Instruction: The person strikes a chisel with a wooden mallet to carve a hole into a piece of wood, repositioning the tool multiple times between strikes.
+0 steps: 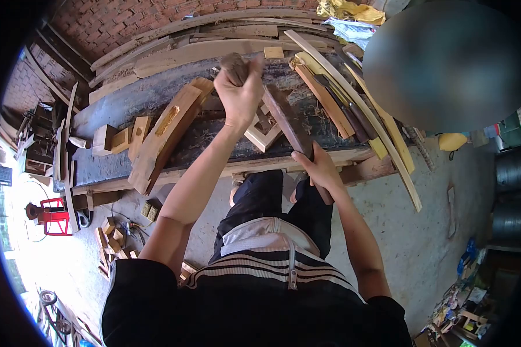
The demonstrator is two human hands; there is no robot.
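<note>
My left hand [240, 99] is raised above the workbench, its fingers wrapped round a dark brown, blunt-ended wooden piece [234, 68]. Motion blurs the fingertips, and the grip hides most of that piece. At the bench's front edge my right hand [319, 168] grips a long, dark brown wooden bar [289, 120] near its lower end. The bar slants up and left, its upper end close to my left wrist. Partly behind it, a pale wooden frame piece [263, 139] lies among shavings. Left of my left forearm rests a thick timber with a cut-out mortise [169, 120].
On the dark workbench [110, 168], small wooden blocks [103, 139] sit at left. Chisel-like tools [353, 113] and long curved strips [388, 151] lie at right, some overhanging the front edge. Boards [179, 55] line the brick wall. Offcuts [114, 240] and a red stool [55, 217] stand below left.
</note>
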